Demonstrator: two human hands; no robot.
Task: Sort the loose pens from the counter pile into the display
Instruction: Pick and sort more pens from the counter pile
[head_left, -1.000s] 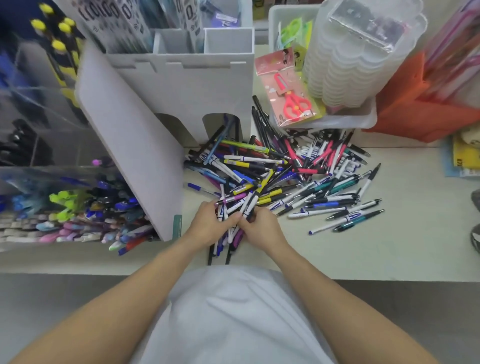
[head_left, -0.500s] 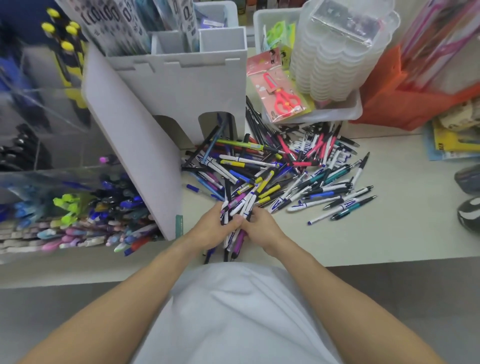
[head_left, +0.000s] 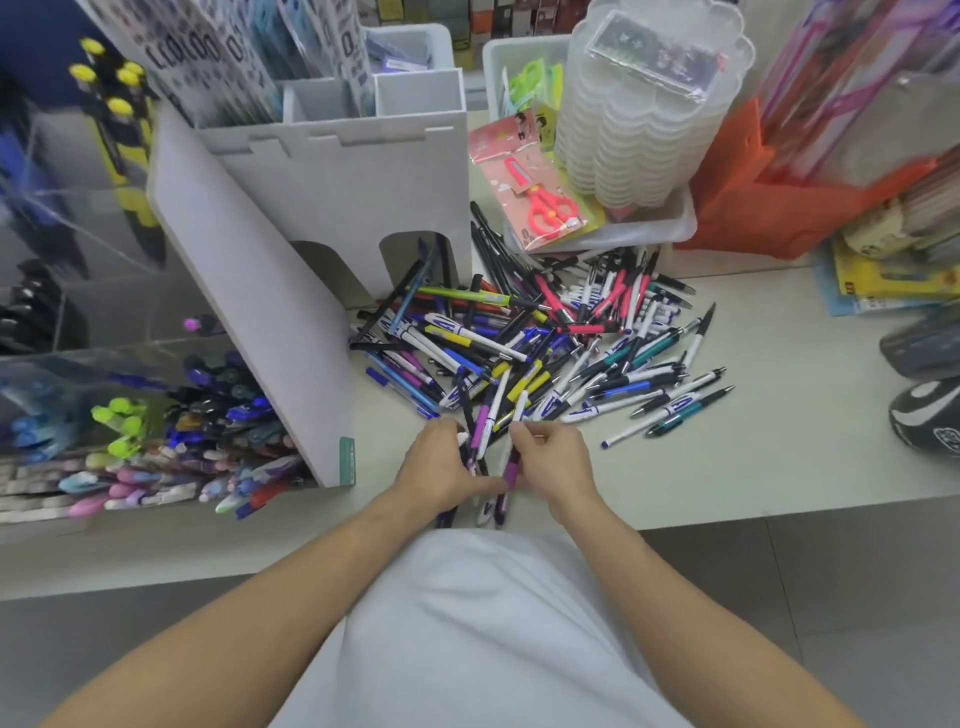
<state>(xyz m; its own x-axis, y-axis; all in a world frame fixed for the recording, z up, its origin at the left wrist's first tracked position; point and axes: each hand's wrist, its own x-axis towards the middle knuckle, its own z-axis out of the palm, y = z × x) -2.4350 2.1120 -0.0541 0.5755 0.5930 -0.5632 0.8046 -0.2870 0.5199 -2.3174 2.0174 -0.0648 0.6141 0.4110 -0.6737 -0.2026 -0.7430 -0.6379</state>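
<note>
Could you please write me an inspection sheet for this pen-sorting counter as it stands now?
Surface: pale counter, bare at its right front.
Job's things: pen pile spread behind the hands; clear display at left holds sorted pens.
Clutter: white cardboard stand; packaged red scissors leaning on a white tray; stack of clear boxes; orange folder.
Grippers: left hand grips a bundle of pens; right hand pinches a purple pen.
Cables: nothing seen.
Surroundings: grey floor below.
</note>
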